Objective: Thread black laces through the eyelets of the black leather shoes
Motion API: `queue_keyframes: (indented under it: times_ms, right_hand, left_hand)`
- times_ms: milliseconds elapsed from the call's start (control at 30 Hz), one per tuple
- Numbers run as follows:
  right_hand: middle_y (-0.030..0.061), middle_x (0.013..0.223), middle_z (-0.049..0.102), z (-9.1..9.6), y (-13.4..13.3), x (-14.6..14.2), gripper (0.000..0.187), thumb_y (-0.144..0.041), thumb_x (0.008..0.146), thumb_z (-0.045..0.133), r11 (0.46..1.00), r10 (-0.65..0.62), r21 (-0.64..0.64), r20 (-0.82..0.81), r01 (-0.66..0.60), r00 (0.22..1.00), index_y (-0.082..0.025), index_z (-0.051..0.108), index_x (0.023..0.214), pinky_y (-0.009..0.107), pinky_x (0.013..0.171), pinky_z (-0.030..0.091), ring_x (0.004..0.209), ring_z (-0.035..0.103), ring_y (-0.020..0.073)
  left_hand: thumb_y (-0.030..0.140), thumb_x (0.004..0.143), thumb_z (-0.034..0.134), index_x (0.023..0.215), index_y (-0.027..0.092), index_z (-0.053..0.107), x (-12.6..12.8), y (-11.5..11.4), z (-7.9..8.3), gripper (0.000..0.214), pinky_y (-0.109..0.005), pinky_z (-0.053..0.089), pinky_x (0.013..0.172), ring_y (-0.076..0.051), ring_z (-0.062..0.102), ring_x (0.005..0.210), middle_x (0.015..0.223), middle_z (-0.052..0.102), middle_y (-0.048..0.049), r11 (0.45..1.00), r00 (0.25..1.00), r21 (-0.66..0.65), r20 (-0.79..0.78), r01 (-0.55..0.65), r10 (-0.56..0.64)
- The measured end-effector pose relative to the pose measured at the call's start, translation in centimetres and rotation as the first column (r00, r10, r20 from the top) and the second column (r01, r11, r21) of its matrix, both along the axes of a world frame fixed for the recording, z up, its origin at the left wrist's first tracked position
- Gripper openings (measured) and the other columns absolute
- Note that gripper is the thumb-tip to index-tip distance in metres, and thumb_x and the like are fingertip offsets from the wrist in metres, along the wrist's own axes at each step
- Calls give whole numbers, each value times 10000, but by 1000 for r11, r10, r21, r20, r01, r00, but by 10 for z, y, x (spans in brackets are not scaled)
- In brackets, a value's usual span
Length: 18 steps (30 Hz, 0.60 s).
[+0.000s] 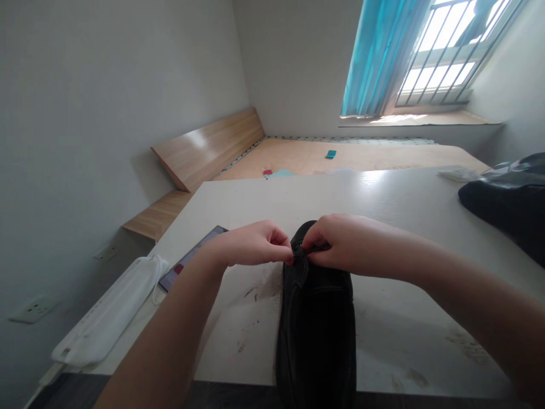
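Observation:
A black shoe [349, 318] stands on the white table, toe pointing away from me and its dark opening toward me. My left hand [259, 243] is closed in a pinch at the left side of the shoe's upper, beside what looks like a small buckle [299, 250]. From the other side my right hand [336, 241] pinches a thin black strap [320, 248] over the top of the shoe. Both sets of fingertips nearly meet there, and they partly cover the fastening.
A phone or tablet [193, 258] lies left of my left wrist. Along the table's left edge is a long white device [113, 309] with a cord. A black item [511, 199] rests at the right, near clear plastic [457, 174]. Behind the white table [255, 199] is a wooden bed [298, 153].

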State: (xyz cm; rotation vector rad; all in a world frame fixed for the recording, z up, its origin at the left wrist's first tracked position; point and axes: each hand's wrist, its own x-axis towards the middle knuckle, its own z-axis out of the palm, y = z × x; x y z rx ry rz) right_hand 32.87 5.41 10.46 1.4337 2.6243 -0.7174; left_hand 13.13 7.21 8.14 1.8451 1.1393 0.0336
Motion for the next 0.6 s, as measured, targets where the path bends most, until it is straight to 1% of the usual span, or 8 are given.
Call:
queue_keyframes:
  times_ms: [67,200,300,367,433,500,567,600]
  right_hand:
    - [-15,547,527,-1,0,-2,203,-328,760,499,1000,-16,1,-8,16,1000,-230,655,675,270,452,260,488,381,115]
    - [-28,562,522,-4,1,-4,140,-278,734,509,999,-46,-2,-47,46,998,-226,629,684,264,458,258,496,374,106]
    - [-33,568,481,-7,8,0,135,-293,756,519,998,-3,-69,-123,-5,992,-203,567,667,255,453,255,502,357,97]
    - [-38,585,455,-6,14,4,157,-307,779,520,992,8,-123,-202,-33,979,-196,537,670,243,456,267,515,361,92]
    - [-45,586,414,-3,19,8,155,-289,792,518,989,-16,-146,-291,-28,956,-193,514,671,230,457,266,517,345,85]
    - [-47,586,381,3,22,12,141,-245,792,523,989,-53,-149,-392,-6,918,-190,491,666,224,451,242,519,317,81]
    - [-33,618,417,8,22,14,149,-187,785,528,986,-85,-167,-509,-1,857,-186,458,653,222,455,230,544,341,83]
    - [-21,643,447,10,20,14,166,-157,784,523,983,-97,-185,-572,-13,815,-184,437,644,220,462,234,564,365,85]
  left_hand:
    - [404,762,572,714,156,638,1,-1,1,261,-234,221,479,-91,297,529,567,381,48,1000,1000,16,15,10,-10]
    - [386,784,557,719,158,618,1,-1,2,244,-230,252,498,-92,323,550,606,409,40,999,998,-5,47,31,-31]
    - [364,788,541,729,160,630,0,1,1,230,-228,286,519,-97,362,568,624,437,31,999,999,-20,36,39,-39]
    - [388,786,544,758,165,663,-3,1,1,255,-225,304,524,-103,389,575,623,456,26,997,998,-43,-12,66,-67]
    - [423,776,559,759,167,682,-6,1,1,285,-225,315,516,-110,416,573,607,477,21,994,991,-57,-92,97,-102]
    - [421,773,555,723,163,683,-8,1,1,293,-229,329,518,-120,452,574,592,515,11,991,978,-34,-160,130,-134]
    - [372,777,536,729,164,695,-8,0,1,266,-235,354,546,-132,498,600,619,579,0,988,974,34,-176,152,-143]
    - [336,775,530,761,169,705,-8,0,1,242,-238,371,574,-138,523,629,659,615,-3,985,978,89,-155,151,-136]
